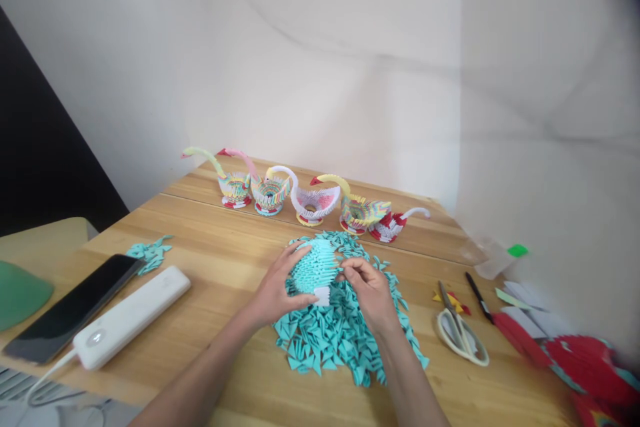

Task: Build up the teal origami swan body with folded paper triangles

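Observation:
My left hand [277, 283] wraps round a turquoise 3D origami body [314, 267] built from many folded paper pieces, with a small white patch [323, 296] near my thumb. At the body's right edge, the fingertips of my right hand [369, 288] are pinched together; a small turquoise folded paper piece seems to be between them, partly hidden. Beneath both hands spreads a large pile of loose turquoise folded paper triangles [320, 337].
Several finished paper swans [315, 203] line the table's back. Left are a phone [75, 303], a white power bank [135, 317] with a cable, and a small turquoise pile [151, 253]. Right lie scissors [461, 330], a black pen [479, 295] and red paper work [583, 363].

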A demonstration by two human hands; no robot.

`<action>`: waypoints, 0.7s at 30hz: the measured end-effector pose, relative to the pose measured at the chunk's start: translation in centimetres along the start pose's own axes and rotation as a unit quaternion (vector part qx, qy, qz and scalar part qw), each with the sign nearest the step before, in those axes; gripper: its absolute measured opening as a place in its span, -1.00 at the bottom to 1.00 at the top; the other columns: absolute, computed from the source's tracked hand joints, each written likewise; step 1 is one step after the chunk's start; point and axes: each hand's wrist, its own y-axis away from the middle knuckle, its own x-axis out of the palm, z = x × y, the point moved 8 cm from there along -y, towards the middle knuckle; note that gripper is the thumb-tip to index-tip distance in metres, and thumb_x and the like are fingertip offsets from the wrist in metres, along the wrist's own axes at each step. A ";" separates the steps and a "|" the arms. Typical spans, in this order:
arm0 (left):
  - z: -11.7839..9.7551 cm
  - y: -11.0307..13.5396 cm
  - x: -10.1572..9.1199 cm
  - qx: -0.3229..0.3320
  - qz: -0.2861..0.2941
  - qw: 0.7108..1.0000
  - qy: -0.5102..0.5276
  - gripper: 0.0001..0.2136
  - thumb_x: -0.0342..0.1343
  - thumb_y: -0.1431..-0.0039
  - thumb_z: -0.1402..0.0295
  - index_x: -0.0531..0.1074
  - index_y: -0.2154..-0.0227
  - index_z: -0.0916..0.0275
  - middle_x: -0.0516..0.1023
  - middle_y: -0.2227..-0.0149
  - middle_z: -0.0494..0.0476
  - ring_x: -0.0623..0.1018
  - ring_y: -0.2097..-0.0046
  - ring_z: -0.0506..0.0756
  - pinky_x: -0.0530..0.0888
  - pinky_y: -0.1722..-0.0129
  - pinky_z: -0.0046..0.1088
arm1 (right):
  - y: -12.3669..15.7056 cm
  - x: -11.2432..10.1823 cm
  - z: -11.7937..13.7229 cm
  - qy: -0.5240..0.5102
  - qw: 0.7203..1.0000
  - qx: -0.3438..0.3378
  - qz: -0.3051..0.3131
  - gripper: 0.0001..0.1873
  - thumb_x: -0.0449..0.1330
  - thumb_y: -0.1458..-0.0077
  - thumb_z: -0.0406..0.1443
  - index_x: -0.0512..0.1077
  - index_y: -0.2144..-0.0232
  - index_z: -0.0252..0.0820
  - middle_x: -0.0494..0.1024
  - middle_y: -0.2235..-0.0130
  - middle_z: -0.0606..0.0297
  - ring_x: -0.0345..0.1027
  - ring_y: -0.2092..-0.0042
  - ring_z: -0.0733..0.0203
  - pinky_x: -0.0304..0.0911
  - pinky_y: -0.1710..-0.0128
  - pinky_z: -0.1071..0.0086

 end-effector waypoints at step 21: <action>0.3 0.2 0.2 -0.003 0.007 1.000 -0.003 -0.21 0.33 0.09 0.18 0.15 -0.23 0.10 0.11 -0.30 0.27 0.11 -0.31 0.30 0.08 -0.28 -0.01 | -0.2 -0.3 -0.2 -0.002 1.000 0.003 -0.019 -0.75 0.25 -0.03 -0.08 0.47 0.41 -0.13 0.49 0.49 0.34 0.38 0.38 0.16 0.23 0.30 0.34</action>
